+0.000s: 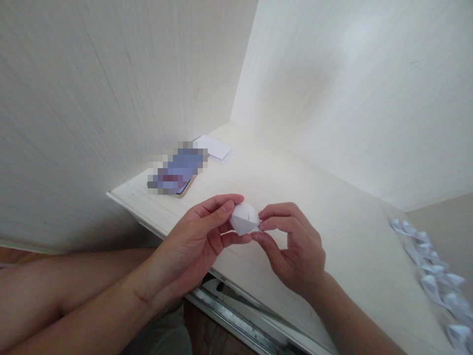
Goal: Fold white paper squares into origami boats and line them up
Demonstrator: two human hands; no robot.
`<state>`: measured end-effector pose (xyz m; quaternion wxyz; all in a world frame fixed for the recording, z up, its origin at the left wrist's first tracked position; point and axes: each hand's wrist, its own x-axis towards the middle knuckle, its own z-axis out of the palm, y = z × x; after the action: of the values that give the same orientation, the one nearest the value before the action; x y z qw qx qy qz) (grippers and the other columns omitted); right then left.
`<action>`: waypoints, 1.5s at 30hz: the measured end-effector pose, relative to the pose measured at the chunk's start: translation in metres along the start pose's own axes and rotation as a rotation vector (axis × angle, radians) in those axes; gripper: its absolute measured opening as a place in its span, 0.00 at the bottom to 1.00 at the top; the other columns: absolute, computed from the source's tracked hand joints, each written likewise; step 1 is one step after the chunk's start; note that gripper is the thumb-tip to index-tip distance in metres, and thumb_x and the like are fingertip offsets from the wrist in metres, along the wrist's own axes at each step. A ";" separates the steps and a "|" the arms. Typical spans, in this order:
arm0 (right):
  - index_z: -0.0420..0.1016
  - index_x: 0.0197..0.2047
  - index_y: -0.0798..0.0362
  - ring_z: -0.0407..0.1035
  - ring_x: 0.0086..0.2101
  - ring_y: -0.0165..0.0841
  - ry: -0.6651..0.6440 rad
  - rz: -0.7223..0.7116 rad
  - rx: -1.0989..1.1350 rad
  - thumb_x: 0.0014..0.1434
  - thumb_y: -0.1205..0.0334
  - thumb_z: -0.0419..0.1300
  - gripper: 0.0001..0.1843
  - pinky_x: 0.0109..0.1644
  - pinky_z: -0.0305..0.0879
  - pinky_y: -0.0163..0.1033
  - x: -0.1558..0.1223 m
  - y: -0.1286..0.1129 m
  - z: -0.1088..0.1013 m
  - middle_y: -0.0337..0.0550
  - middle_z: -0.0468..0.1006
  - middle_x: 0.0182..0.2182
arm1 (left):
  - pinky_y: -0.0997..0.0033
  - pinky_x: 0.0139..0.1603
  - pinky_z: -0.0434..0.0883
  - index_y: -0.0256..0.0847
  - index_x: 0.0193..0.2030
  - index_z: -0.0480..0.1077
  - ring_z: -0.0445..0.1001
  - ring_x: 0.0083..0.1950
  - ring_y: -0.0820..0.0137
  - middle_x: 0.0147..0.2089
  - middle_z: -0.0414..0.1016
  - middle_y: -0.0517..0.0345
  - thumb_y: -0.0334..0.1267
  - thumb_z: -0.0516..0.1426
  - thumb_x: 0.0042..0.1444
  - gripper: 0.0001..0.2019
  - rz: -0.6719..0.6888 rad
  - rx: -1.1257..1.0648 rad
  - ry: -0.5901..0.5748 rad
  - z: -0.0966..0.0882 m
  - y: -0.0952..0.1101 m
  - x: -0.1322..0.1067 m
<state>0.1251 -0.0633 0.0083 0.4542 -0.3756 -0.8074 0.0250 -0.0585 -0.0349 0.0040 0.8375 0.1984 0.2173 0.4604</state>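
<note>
One folded paper [244, 219], left hand [207, 229] gripping, right hand [299, 244] pinching, desktop [332, 222] spanning front edge [136, 216] to wall [332, 98]

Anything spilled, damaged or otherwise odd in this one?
Mosaic blocks cover most of the phone on the white tabletop, which looks odd because its screen is obscured. A short dark line marks the folded white paper between the left hand and right hand; gap or tear, I can't tell. I see no spill.

From close above the near edge of the desk [332, 227], the head view looks forward and steeply down past the left hand [207, 222] and right hand [299, 246] toward the far corner.
</note>
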 end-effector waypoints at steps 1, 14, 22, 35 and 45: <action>0.72 0.44 0.52 0.74 0.40 0.33 0.012 0.000 -0.007 0.61 0.75 0.66 0.12 0.41 0.74 0.40 0.000 0.000 0.000 0.45 0.77 0.40 | 0.74 0.38 0.81 0.35 0.41 0.80 0.79 0.35 0.72 0.36 0.80 0.54 0.32 0.66 0.60 0.04 0.003 -0.005 0.009 0.001 0.000 0.000; 0.73 0.43 0.52 0.73 0.37 0.33 0.062 -0.038 -0.111 0.61 0.73 0.66 0.10 0.37 0.74 0.39 -0.001 0.000 0.001 0.44 0.78 0.38 | 0.76 0.44 0.77 0.33 0.41 0.80 0.78 0.38 0.74 0.38 0.80 0.55 0.29 0.65 0.59 0.04 0.032 -0.062 0.073 0.000 -0.005 0.003; 0.76 0.43 0.50 0.74 0.37 0.33 0.084 -0.016 -0.103 0.60 0.73 0.68 0.11 0.36 0.75 0.39 -0.005 -0.002 0.004 0.44 0.78 0.39 | 0.74 0.45 0.79 0.33 0.41 0.80 0.79 0.38 0.73 0.39 0.80 0.55 0.31 0.66 0.59 0.04 -0.003 -0.098 0.047 -0.001 -0.009 0.001; 0.75 0.44 0.51 0.74 0.37 0.32 0.123 -0.059 -0.121 0.60 0.77 0.64 0.12 0.39 0.74 0.39 -0.004 0.000 0.002 0.44 0.79 0.39 | 0.74 0.45 0.80 0.34 0.39 0.79 0.79 0.36 0.74 0.37 0.81 0.55 0.28 0.63 0.61 0.02 0.075 -0.017 0.072 0.007 -0.002 0.001; 0.70 0.46 0.53 0.69 0.40 0.33 0.014 -0.043 -0.009 0.65 0.79 0.56 0.12 0.40 0.70 0.39 -0.004 0.000 0.003 0.46 0.73 0.40 | 0.82 0.39 0.76 0.35 0.39 0.82 0.76 0.35 0.76 0.34 0.80 0.57 0.32 0.68 0.57 0.04 0.221 0.174 0.048 -0.001 -0.001 0.004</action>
<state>0.1241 -0.0649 0.0032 0.4587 -0.3604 -0.8122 0.0093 -0.0565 -0.0323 0.0018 0.7560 0.2819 0.2530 0.5339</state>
